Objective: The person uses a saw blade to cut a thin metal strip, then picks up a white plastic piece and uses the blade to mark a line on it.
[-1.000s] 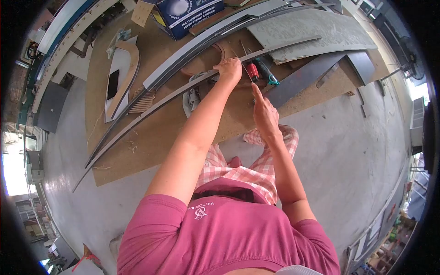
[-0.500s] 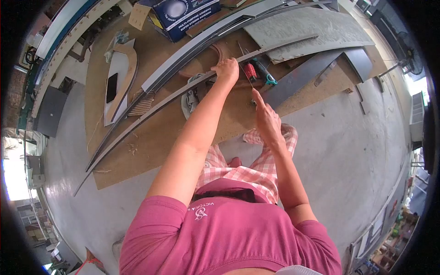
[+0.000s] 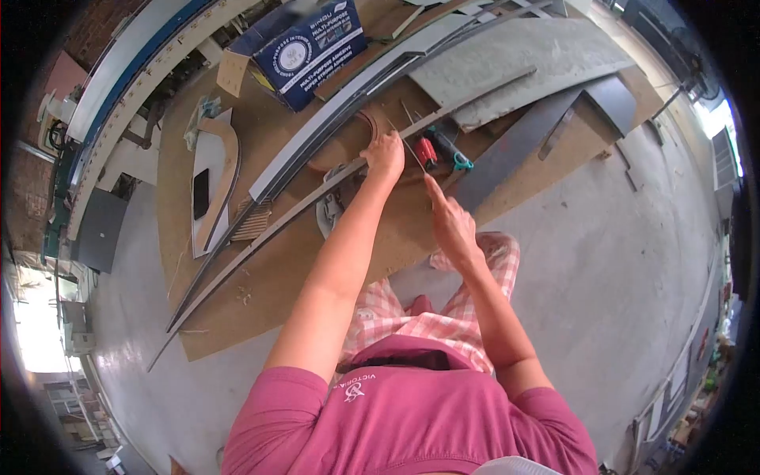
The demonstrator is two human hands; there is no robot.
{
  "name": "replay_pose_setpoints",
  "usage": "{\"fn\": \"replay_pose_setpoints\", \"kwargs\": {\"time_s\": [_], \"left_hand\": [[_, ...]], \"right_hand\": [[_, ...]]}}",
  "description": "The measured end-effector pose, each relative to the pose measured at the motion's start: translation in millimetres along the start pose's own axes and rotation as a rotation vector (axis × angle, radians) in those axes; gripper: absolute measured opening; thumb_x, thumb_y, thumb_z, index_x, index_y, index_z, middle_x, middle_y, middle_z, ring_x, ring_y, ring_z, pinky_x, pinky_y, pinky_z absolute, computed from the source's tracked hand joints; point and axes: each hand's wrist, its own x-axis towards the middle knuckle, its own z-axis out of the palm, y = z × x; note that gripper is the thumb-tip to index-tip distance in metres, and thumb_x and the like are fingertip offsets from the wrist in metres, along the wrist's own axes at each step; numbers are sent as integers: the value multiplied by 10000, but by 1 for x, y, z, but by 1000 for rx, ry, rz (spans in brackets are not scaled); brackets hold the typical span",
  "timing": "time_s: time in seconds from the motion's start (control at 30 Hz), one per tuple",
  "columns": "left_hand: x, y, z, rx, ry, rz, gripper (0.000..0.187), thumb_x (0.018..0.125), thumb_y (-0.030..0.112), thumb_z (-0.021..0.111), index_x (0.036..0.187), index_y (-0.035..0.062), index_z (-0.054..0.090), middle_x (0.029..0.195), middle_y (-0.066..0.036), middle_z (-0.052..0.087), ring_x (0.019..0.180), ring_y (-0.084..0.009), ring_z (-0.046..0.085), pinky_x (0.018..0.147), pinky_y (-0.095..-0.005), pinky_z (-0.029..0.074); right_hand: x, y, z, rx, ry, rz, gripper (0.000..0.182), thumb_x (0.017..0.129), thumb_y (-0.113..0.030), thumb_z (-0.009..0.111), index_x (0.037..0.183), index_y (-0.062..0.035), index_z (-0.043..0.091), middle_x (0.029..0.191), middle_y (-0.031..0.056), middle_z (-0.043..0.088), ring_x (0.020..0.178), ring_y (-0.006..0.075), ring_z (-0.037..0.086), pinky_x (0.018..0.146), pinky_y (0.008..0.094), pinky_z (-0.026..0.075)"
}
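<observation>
My left hand [image 3: 385,158] is closed around a long, narrow grey strip [image 3: 277,229] that runs diagonally over the worktable. The strip's lower left end sticks out past the table edge. Just to the right, my right hand [image 3: 453,229] grips a slim, file-like tool [image 3: 416,161], index finger stretched along it. Its thin shaft points up and left, meeting the strip beside my left fingers. Behind that shaft lie a red-handled tool [image 3: 426,152] and a teal-and-black tool [image 3: 453,150]. A grey power tool [image 3: 326,214] sits partly hidden beneath the strip near my left wrist.
On the brown worktable [image 3: 229,324] a blue adhesive box [image 3: 305,59] stands at the back. Long dark-edged mouldings [image 3: 317,142] lie behind the strip. Grey panels [image 3: 514,75] cover the right side. A phone [image 3: 201,194] rests on a white board at left, beside a curved wooden piece [image 3: 226,170].
The view has tilted, showing more of the adhesive box. Both hands keep their grips; the tool's shaft now reaches further up past the strip, with the right hand still close to it.
</observation>
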Motion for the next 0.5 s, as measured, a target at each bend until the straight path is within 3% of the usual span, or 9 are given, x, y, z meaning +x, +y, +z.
{"fn": "replay_pose_setpoints", "kwargs": {"time_s": [0.17, 0.23, 0.4, 0.5], "left_hand": [[7, -14, 12, 87, 4, 76, 224, 910, 170, 422, 1036, 72, 579, 984, -128, 645, 963, -326, 627, 790, -536, 494], [-1, -19, 6, 12, 42, 149, 181, 864, 192, 556, 952, 34, 550, 917, -175, 637, 883, -372, 630, 748, -459, 519], [-18, -36, 3, 39, 78, 170, 184, 868, 198, 554, 947, 34, 529, 914, -174, 631, 859, -359, 628, 733, -445, 509], [-37, -46, -10, 102, 18, 148, 163, 906, 171, 453, 1004, 62, 525, 1001, -129, 620, 933, -315, 626, 736, -448, 533]], "right_hand": [[-11, -12, -14, -6, -54, 40, 684, 799, 17, 415, 1414, -244, 268, 879, 241, 577, 786, 407, 617, 677, 479, 483], [-20, -12, -15, 29, -52, 59, 673, 803, 14, 411, 1410, -243, 277, 872, 238, 572, 767, 406, 614, 675, 480, 482], [-25, -18, 3, 38, -22, 11, 678, 803, 11, 408, 1414, -249, 271, 862, 230, 565, 734, 393, 614, 649, 474, 489], [-30, -28, -4, 34, -44, -16, 688, 798, 17, 413, 1416, -248, 270, 855, 225, 561, 734, 379, 616, 640, 460, 493]]}}
